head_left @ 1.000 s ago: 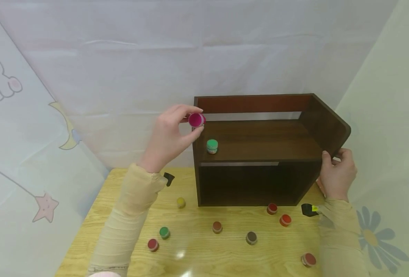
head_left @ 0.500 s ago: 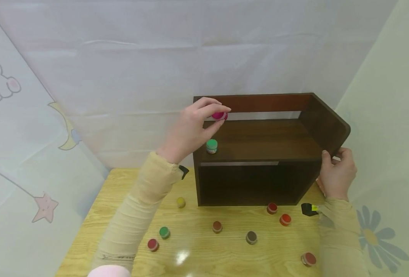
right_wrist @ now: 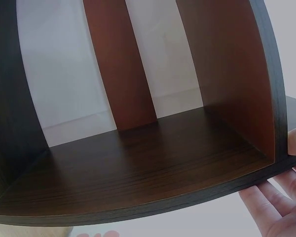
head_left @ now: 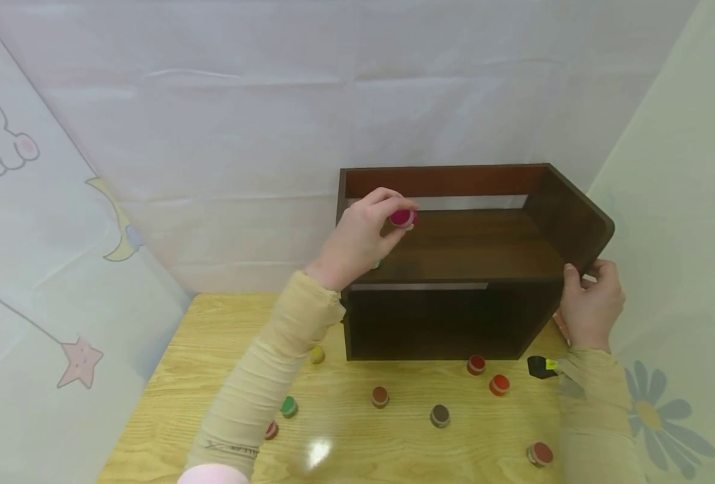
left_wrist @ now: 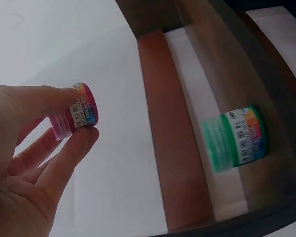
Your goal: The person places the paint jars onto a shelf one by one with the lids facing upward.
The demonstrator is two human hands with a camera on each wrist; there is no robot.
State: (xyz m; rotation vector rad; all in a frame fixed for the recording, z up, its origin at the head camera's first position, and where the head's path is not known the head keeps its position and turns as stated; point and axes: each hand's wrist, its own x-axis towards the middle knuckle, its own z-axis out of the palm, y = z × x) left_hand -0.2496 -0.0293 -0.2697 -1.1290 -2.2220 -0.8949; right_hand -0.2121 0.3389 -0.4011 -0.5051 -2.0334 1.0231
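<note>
A dark brown shelf (head_left: 472, 249) stands on the yellow wooden desk (head_left: 345, 430). The right grip (head_left: 592, 302) holds its right front corner, fingers beneath the edge. Above the shelf's left part, the left grip (head_left: 363, 242) is narrowed to a pinch. Near it, on the shelf, is a green jar (left_wrist: 237, 138). The magenta jar (left_wrist: 84, 109) sits between thumb and fingertips, one end jutting past them.

magenta jar (left_wrist: 84, 112) | printed label, held in mid-air | dark-brown shelf unit (head_left: 454, 245) | upright
</note>
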